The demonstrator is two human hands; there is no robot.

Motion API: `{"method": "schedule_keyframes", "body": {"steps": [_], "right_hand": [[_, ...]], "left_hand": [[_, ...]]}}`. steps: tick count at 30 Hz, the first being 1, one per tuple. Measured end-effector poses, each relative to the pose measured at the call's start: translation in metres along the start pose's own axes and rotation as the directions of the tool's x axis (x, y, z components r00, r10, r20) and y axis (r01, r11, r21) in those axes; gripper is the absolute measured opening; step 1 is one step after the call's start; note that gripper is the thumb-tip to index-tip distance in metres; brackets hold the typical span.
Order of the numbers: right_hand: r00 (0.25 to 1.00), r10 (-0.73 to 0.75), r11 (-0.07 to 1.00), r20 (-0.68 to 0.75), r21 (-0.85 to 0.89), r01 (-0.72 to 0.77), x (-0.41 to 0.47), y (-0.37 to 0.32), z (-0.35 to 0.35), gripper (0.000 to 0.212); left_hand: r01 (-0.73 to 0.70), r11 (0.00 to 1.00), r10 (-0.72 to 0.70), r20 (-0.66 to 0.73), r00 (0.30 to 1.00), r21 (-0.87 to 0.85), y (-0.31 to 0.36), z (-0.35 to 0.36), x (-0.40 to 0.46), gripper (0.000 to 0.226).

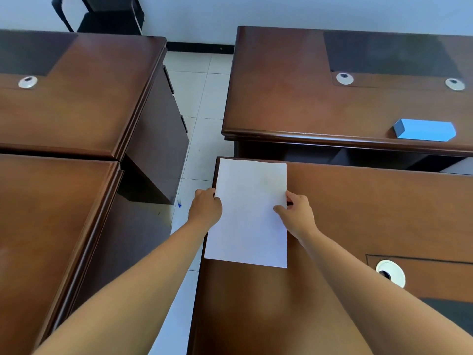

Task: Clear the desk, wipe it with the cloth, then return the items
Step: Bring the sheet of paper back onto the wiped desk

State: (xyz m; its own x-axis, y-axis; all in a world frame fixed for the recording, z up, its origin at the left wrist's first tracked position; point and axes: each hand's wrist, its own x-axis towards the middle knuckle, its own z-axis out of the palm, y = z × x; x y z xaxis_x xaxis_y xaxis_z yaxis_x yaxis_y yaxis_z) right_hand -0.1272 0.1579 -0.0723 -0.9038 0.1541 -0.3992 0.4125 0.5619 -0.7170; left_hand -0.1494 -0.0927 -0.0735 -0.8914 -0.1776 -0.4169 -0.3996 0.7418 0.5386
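A white sheaf of paper (249, 213) lies at the far left corner of the brown desk (358, 213) in front of me. My left hand (205, 207) grips its left edge, fingers curled round the side that overhangs the desk edge. My right hand (297, 213) pinches the right edge, thumb on top of the sheet. A blue box (425, 129) rests on the far desk (294, 98), near that desk's front edge. No cloth is in view.
Two more brown desks (64, 98) stand to the left across a tiled aisle (197, 98). Round cable grommets (390, 272) sit in the desktops. A black chair (107, 14) stands at the back left by the wall. A small blue scrap (179, 204) lies on the floor.
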Motion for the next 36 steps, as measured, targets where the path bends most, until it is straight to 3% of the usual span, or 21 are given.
{"method": "schedule_keyframes", "body": {"steps": [5, 9, 15, 20, 29, 36], "right_hand": [[0.999, 0.037, 0.999, -0.018, -0.026, -0.038, 0.0, 0.002, 0.0, 0.065], [0.997, 0.063, 0.998, -0.045, 0.024, -0.062, -0.014, 0.005, -0.007, 0.074], [0.997, 0.069, 0.997, -0.038, -0.028, -0.07, -0.065, 0.001, -0.035, 0.067], [1.0, -0.011, 0.989, -0.021, -0.145, 0.008, -0.115, -0.006, -0.057, 0.065], [0.998, -0.031, 0.994, -0.06, -0.11, 0.024, -0.187, 0.001, -0.112, 0.061], [0.995, -0.079, 0.991, -0.057, -0.114, 0.072, -0.218, 0.046, -0.191, 0.061]], "left_hand": [[0.015, 0.999, -0.015, 0.003, 1.0, -0.036, -0.001, 0.001, -0.002, 0.029], [0.034, 0.994, -0.04, -0.051, 0.998, -0.106, -0.004, -0.004, -0.015, 0.042], [-0.049, 0.989, 0.04, -0.068, 0.997, -0.139, -0.005, -0.013, -0.069, 0.039], [-0.106, 0.982, 0.107, 0.001, 0.994, -0.156, 0.011, -0.024, -0.11, 0.054], [-0.194, 0.963, 0.211, 0.074, 0.975, -0.187, 0.037, -0.03, -0.183, 0.056], [-0.223, 0.961, 0.231, 0.033, 0.972, -0.166, 0.089, 0.005, -0.245, 0.053]]}}
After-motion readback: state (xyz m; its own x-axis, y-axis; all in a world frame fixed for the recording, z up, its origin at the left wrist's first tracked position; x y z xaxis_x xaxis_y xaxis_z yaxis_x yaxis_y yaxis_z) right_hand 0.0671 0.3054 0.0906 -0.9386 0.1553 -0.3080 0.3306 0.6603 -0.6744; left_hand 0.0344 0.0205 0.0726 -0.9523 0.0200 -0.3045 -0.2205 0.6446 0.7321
